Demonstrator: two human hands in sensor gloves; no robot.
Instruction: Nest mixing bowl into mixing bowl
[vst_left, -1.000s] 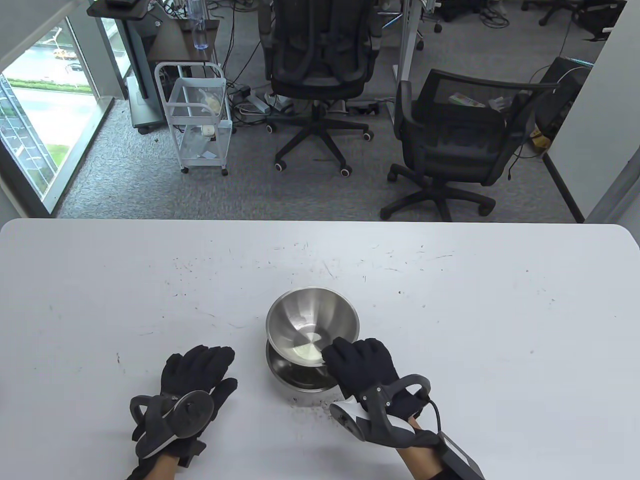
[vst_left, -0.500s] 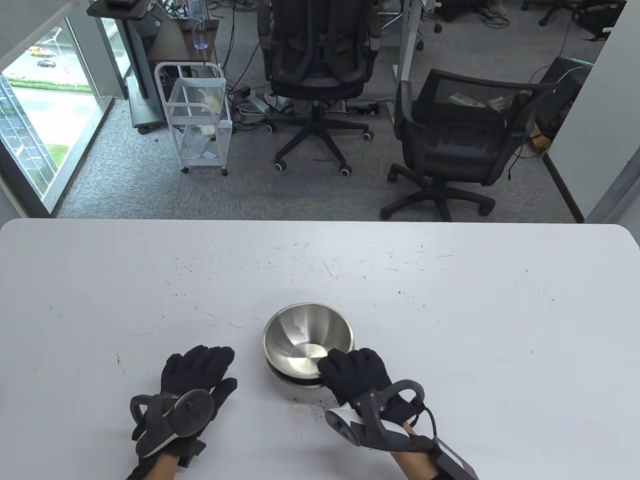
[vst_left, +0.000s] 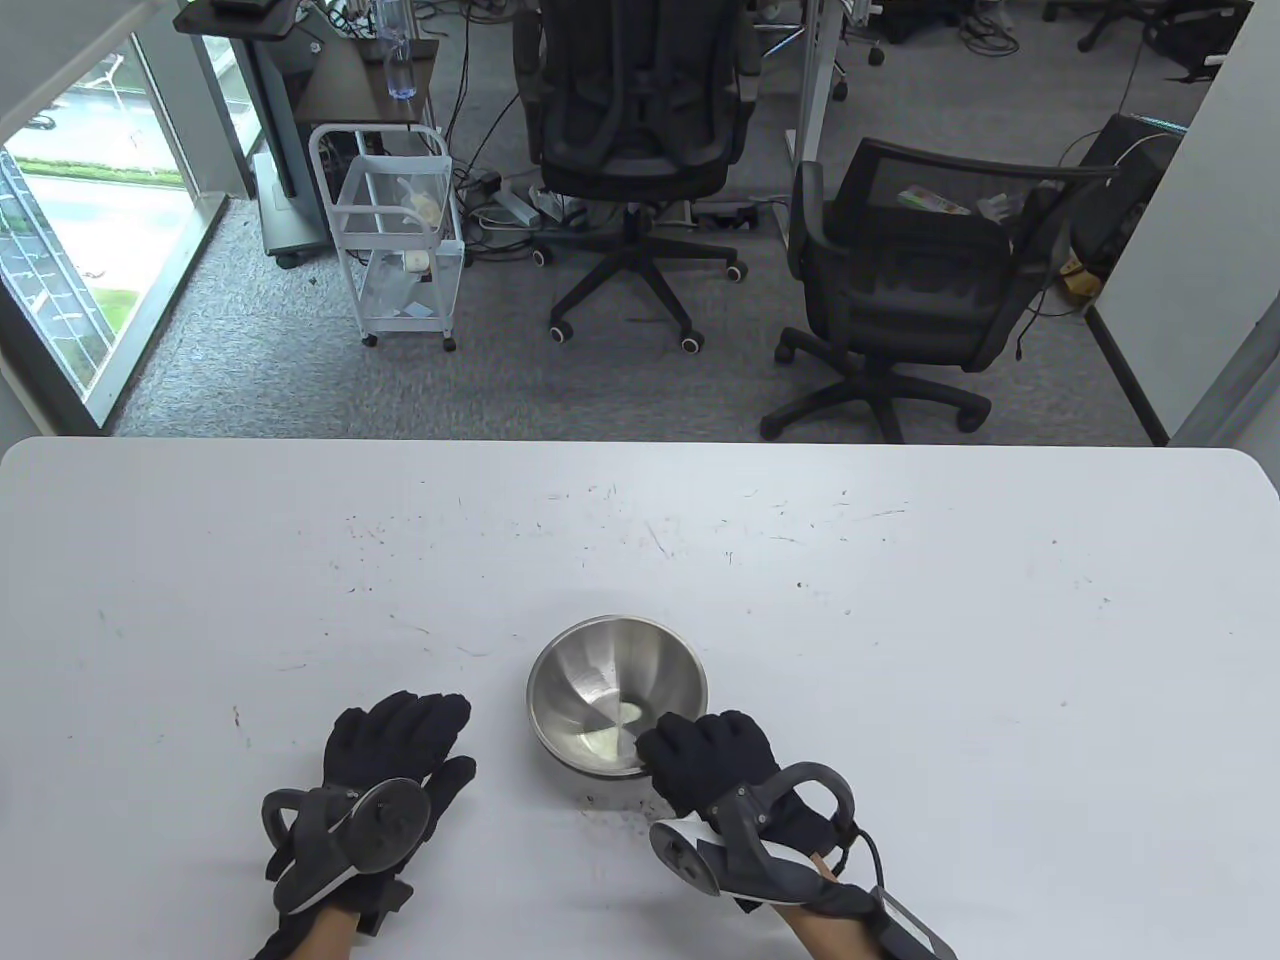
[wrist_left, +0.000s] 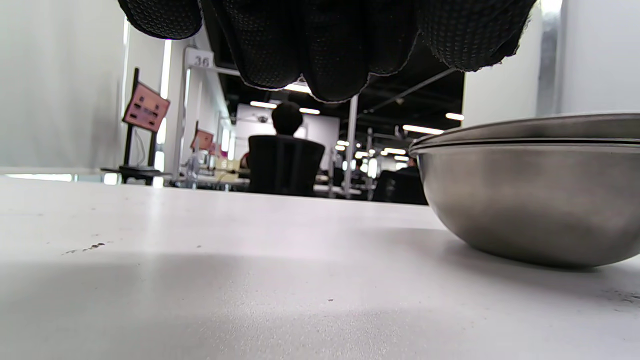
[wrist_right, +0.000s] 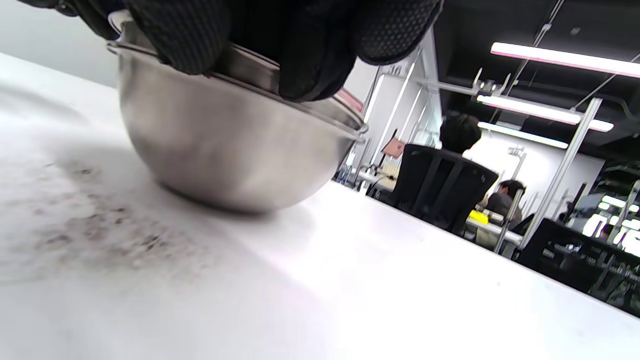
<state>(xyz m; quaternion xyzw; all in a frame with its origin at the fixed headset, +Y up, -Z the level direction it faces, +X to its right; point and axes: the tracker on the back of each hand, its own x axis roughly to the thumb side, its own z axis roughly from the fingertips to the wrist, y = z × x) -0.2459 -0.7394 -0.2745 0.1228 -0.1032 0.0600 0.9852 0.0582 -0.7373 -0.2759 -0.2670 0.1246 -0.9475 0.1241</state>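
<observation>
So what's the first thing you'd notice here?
The shiny steel mixing bowls, one sitting inside the other near the front of the white table. The black-gloved right hand grips their near rim, while the left hand rests flat beside them, touching nothing.

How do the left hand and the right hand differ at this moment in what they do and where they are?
The left hand rests flat on the table, apart from the bowls; the right hand holds the near rim of the inner mixing bowl, which sits in the outer mixing bowl. The left hand's fingers lie spread; the right hand's fingers curl over the rim. Both wear black gloves with trackers.
</observation>
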